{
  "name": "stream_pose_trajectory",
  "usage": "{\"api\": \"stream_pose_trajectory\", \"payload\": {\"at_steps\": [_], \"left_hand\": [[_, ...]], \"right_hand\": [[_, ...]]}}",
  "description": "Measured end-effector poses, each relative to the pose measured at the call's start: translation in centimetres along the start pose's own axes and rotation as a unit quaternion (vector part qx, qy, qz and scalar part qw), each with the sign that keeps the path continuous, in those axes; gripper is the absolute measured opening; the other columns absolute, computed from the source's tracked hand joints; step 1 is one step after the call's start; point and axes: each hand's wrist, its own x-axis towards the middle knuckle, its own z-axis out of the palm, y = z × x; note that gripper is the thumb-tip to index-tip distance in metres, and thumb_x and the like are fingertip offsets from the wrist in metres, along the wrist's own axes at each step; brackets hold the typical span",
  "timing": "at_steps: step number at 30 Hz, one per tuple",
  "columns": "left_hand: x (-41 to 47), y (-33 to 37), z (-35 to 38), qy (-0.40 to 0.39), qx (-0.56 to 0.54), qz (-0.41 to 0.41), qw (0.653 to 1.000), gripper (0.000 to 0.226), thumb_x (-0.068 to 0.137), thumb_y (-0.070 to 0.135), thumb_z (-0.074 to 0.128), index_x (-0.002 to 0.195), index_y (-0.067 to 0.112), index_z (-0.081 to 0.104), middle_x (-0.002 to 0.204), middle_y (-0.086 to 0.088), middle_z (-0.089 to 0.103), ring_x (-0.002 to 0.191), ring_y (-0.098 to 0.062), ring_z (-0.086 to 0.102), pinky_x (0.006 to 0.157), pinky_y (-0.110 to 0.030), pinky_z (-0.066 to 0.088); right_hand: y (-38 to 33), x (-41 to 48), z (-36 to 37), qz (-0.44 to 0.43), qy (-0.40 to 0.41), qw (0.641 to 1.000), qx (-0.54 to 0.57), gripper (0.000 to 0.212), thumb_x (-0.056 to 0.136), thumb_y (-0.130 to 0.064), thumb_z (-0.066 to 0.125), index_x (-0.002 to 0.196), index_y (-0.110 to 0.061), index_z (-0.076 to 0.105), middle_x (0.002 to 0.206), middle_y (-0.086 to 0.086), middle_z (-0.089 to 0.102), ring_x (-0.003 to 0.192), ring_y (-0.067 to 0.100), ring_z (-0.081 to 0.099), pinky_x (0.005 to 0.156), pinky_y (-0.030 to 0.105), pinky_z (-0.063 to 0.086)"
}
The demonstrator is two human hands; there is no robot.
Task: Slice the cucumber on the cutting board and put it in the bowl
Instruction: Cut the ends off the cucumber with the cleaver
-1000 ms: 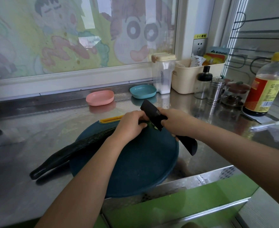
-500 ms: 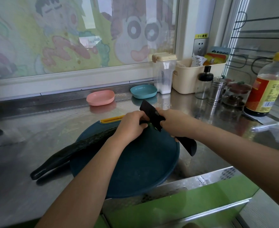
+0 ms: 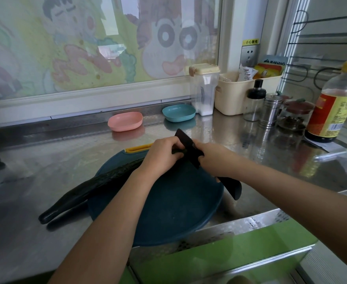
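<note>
A long dark cucumber [image 3: 90, 189] lies across the round dark-blue cutting board [image 3: 168, 206], its left end hanging over the steel counter. My left hand [image 3: 160, 156] presses down on its right end. My right hand [image 3: 213, 158] grips a black knife [image 3: 189, 149], whose blade stands against the cucumber tip right beside my left fingers; the black handle end [image 3: 233, 188] sticks out behind the hand. A pink bowl [image 3: 125, 121] and a teal bowl [image 3: 178, 113] sit at the back of the counter.
At the back right stand a clear lidded container [image 3: 204, 89], a cream basket [image 3: 242, 92], small jars and a shaker [image 3: 270, 109], and a large sauce bottle [image 3: 336, 103]. A white pen [image 3: 338, 153] lies at the right. The counter's front edge runs just below the board.
The knife blade has dropped slightly onto the cucumber's right tip. My left hand stays on the cucumber, and the cucumber has not shifted.
</note>
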Motion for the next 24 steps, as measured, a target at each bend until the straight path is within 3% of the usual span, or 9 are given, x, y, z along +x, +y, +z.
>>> {"api": "stream_pose_trajectory", "payload": {"at_steps": [5,8,13,21,24], "left_hand": [[0.0,0.1,0.0,-0.007,0.001,0.008,1.0,0.014,0.084,0.013,0.068,0.097,0.02,0.064,0.106,0.004,0.065,0.101,-0.012,0.059,0.085,-0.022,0.042],[0.0,0.2,-0.1,-0.008,0.006,0.007,1.0,0.015,0.085,0.014,0.067,0.1,0.018,0.064,0.107,0.003,0.065,0.102,-0.012,0.058,0.083,-0.021,0.04],[0.0,0.2,0.0,-0.007,0.008,0.001,1.0,0.016,0.086,0.014,0.067,0.101,0.017,0.064,0.108,0.001,0.065,0.102,-0.014,0.059,0.084,-0.023,0.042],[0.0,0.3,0.0,-0.007,0.005,-0.006,1.0,0.015,0.085,0.014,0.068,0.099,0.017,0.065,0.107,0.0,0.066,0.102,-0.015,0.059,0.087,-0.027,0.045],[0.0,0.3,-0.1,-0.007,0.003,-0.015,1.0,0.016,0.085,0.014,0.068,0.1,0.017,0.066,0.108,0.001,0.066,0.102,-0.015,0.059,0.086,-0.024,0.044]], "right_hand": [[0.4,0.1,-0.6,0.008,0.006,1.0,0.012,0.057,0.091,-0.002,0.035,0.142,-0.027,0.031,0.095,0.012,0.055,0.068,0.035,0.066,0.046,0.036,0.056],[0.4,0.3,-1.1,0.006,0.018,0.999,0.026,0.055,0.092,-0.003,0.034,0.141,-0.027,0.032,0.084,0.01,0.053,0.052,0.026,0.059,0.037,0.027,0.051],[0.0,0.3,-1.3,-0.005,0.014,0.999,0.029,0.057,0.092,-0.004,0.033,0.143,-0.029,0.03,0.084,0.005,0.051,0.049,0.019,0.056,0.035,0.021,0.046],[-0.7,-0.1,-1.6,-0.009,0.012,1.0,-0.006,0.051,0.093,-0.004,0.034,0.14,-0.023,0.033,0.098,0.012,0.055,0.058,0.028,0.062,0.047,0.036,0.057],[-1.0,-0.2,-1.5,-0.015,0.018,0.999,-0.047,0.05,0.092,-0.005,0.035,0.14,-0.019,0.032,0.088,0.007,0.051,0.061,0.028,0.062,0.056,0.044,0.058]]}}
